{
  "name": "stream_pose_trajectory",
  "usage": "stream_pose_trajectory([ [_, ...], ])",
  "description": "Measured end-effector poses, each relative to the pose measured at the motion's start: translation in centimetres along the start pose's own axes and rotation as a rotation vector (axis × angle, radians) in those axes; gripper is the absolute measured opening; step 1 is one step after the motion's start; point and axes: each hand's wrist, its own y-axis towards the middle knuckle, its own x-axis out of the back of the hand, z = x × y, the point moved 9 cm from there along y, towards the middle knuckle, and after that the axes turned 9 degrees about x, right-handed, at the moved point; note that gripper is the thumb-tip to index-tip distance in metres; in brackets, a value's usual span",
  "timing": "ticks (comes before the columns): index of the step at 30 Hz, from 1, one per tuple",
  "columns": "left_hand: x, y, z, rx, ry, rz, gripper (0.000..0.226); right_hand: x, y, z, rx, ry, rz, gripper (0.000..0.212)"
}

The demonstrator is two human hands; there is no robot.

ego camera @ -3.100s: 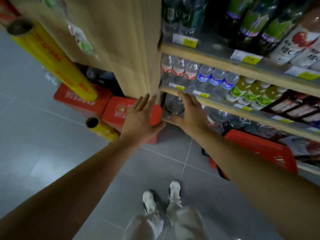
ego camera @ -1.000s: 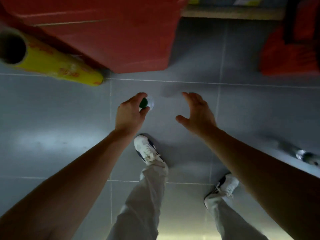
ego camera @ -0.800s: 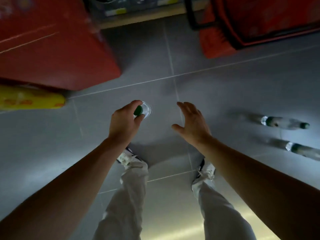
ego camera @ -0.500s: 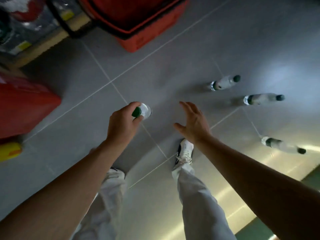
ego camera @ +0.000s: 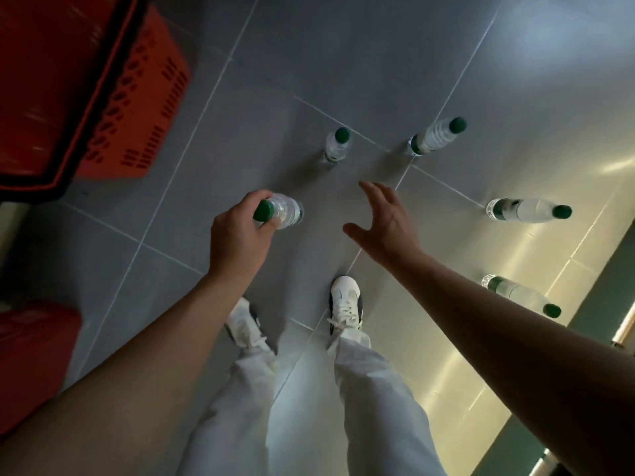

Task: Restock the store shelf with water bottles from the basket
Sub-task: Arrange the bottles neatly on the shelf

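Nearest the camera: two legs in pale trousers, white sneakers planted on grey floor tiles. Both bare forearms reach forward and down from the lower corners. Left hand is knuckles-up, fingers and thumb curled round the neck of a clear water bottle just under its green cap; the bottle hangs above the floor, body pointing away from the camera. Right hand holds nothing: fingers spread wide and slightly bent, thumb out to the left, palm facing down toward the floor. Four more green-capped water bottles stand upright on the tiles: near right bottle, partly behind the right forearm; mid right bottle; far right bottle; far centre bottle, just beyond the hands. Far left: red plastic basket with black rim, on the floor. Near left edge: part of a red carton.
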Motion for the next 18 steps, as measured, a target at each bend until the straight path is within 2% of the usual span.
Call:
stream_pose_trajectory([
  [6, -3.9, 6.5, -1.0, -0.028, 0.048, 0.081, 0.039, 1.0, 7.0, -2.2, -0.035, 0.016, -0.092, 0.083],
  [12, -7.4, 13.5, 0.0, -0.083, 0.069, 0.127, 0.037, -1.7, 16.1, -4.0, -0.05, 0.048, -0.103, 0.08],
  [16, -9.6, 17.3, 0.2, -0.157, 0.095, 0.154, 0.034, -4.8, 20.1, -5.7, -0.07, 0.021, -0.036, 0.065],
  [18, -10.3, 19.0, 0.6, -0.164, 0.096, 0.15, 0.033, -5.7, 20.9, -6.0, -0.049, 0.011, -0.066, 0.056],
])
